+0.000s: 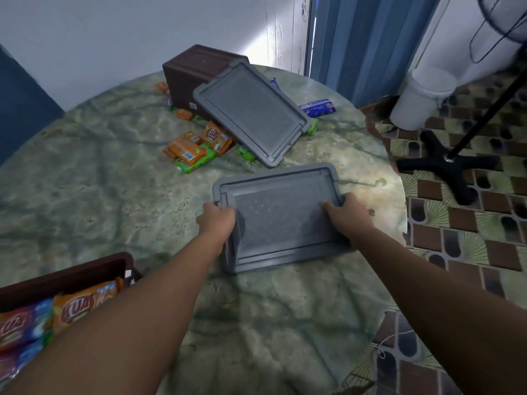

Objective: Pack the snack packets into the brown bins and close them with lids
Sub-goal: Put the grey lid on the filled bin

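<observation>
A grey lid (pixel 281 215) lies near the table's right side, and both hands hold it. My left hand (pixel 216 220) grips its left edge. My right hand (pixel 346 213) grips its right edge, thumb on top. At the bottom left a brown bin (pixel 68 276) holds several snack packets (pixel 77 309) and has no lid on it. A second brown bin (pixel 194 72) stands at the far side. A second grey lid (pixel 251 109) leans against that bin. Loose orange and green snack packets (pixel 196 149) lie beside and under that lid.
The round table (pixel 99 172) has a green marbled cover. A blue packet (pixel 318 106) lies at the far right edge. Off the table to the right stand a white bucket (pixel 422 98) and a black fan stand (pixel 445 166) on a patterned floor.
</observation>
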### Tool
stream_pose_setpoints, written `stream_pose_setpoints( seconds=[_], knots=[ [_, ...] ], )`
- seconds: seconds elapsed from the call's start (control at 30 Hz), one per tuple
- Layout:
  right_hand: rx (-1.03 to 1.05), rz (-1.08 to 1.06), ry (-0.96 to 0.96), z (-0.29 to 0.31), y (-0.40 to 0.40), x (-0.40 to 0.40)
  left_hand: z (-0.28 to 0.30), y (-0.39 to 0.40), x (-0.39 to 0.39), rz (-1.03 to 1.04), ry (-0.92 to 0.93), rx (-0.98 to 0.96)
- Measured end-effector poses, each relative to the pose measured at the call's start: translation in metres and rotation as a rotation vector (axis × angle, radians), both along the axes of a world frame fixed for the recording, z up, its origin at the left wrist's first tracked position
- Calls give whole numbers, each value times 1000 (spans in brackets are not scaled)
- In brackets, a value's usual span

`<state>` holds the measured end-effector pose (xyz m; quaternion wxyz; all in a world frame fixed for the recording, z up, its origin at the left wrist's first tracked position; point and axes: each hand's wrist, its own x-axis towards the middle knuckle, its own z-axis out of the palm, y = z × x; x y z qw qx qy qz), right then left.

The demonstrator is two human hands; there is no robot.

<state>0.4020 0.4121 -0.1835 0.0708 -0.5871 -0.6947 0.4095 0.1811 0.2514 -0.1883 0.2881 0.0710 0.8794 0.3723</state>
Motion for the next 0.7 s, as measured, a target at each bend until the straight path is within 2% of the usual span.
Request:
stream_pose_setpoints(
  seconds=[0.3, 0.43, 0.7],
  knots=[
    [-18, -95, 261, 53, -58, -33, 95, -46, -39, -216, 229, 104],
    [-148, -32, 434, 71, -101, -56, 128, -102, -65, -226, 343, 73],
    [13, 250, 329, 79, -215, -121, 137, -257, -111, -133, 388, 51]
  ],
)
